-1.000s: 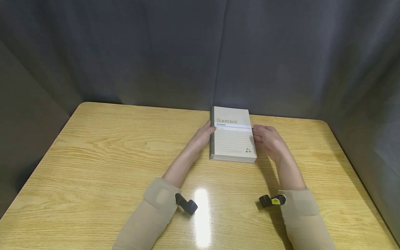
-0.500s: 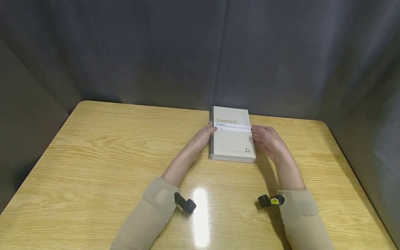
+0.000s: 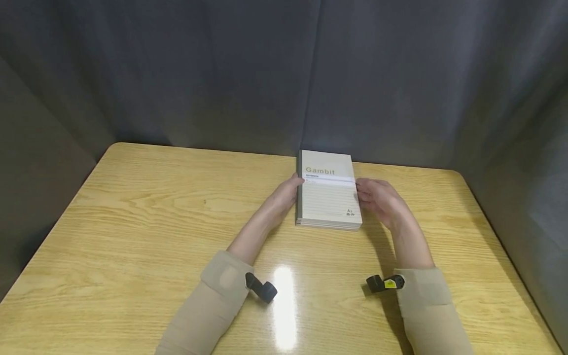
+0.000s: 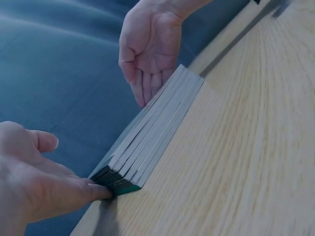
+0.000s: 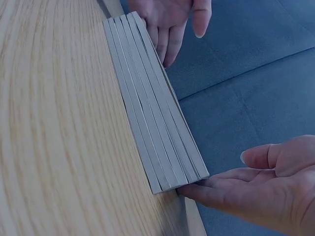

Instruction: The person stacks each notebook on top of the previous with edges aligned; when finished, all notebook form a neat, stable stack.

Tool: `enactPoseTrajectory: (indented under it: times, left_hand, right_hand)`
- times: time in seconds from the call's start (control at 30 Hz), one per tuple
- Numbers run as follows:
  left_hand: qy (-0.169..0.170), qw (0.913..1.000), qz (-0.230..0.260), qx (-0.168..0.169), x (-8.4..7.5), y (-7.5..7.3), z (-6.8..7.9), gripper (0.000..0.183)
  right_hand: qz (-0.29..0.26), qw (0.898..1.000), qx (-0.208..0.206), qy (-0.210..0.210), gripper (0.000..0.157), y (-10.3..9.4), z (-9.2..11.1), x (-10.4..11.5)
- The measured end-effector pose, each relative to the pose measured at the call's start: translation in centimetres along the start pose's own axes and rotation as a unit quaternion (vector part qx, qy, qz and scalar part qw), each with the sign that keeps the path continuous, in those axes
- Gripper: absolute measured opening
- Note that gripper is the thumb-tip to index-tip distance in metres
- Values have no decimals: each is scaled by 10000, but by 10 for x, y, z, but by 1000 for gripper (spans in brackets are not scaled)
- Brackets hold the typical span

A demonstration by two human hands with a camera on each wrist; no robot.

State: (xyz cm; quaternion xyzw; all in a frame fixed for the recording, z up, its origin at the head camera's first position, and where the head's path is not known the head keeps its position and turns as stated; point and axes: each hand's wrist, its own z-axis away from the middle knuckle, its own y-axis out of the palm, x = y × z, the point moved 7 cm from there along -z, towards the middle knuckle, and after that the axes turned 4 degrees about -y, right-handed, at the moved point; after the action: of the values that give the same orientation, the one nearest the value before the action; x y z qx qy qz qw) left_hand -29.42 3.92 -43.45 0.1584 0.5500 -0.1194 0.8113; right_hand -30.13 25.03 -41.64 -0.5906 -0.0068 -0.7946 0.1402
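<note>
A stack of several notebooks (image 3: 330, 202) with pale covers lies flat on the table, the top one marked "Gambit" and crossed by a white band (image 3: 328, 180). My left hand (image 3: 284, 195) is at the dark spine side, its fingers extended against the stack and its thumb raised in the left wrist view. On the opposite side my right hand (image 3: 382, 199) has its fingertips at the page edges. The right wrist view shows that hand's fingers (image 5: 221, 191) straight along the stack's side, thumb lifted off. The notebooks' near ends (image 4: 152, 125) line up closely.
The wood-grain table (image 3: 155, 222) carries a bright glare streak near the front. Behind the stack, a dark grey curtain (image 3: 222, 74) hangs at the table's far edge and along both sides. A small black camera (image 3: 266, 291) sits on each sleeve.
Both hands and the stack sit slightly further left in the head view. The right hand's fingers look a little more spread along the notebooks' edge. Otherwise the hands stay beside the stack.
</note>
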Motion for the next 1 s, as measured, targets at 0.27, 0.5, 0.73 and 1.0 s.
enactPoseTrajectory:
  times: [0.27, 0.5, 0.73, 1.0]
  left_hand:
    - [-48, 10000, -2, -15, 2, 4, 0, 70]
    - [37, 10000, 90, -3, 5, 7, -4, 68]
    - [25, 9999, -84, -69, 5, 4, -1, 69]
    - [-17, 9998, -164, -57, 8, 0, -5, 68]
  right_hand:
    - [28, 9999, 51, -112, 58, -2, 1, -1]
    - [16, 9999, 103, -62, 61, -6, 1, -5]
    - [-76, 9998, 159, -88, 60, -4, -1, -5]
    - [181, 9998, -41, 4, 60, -6, -4, -9]
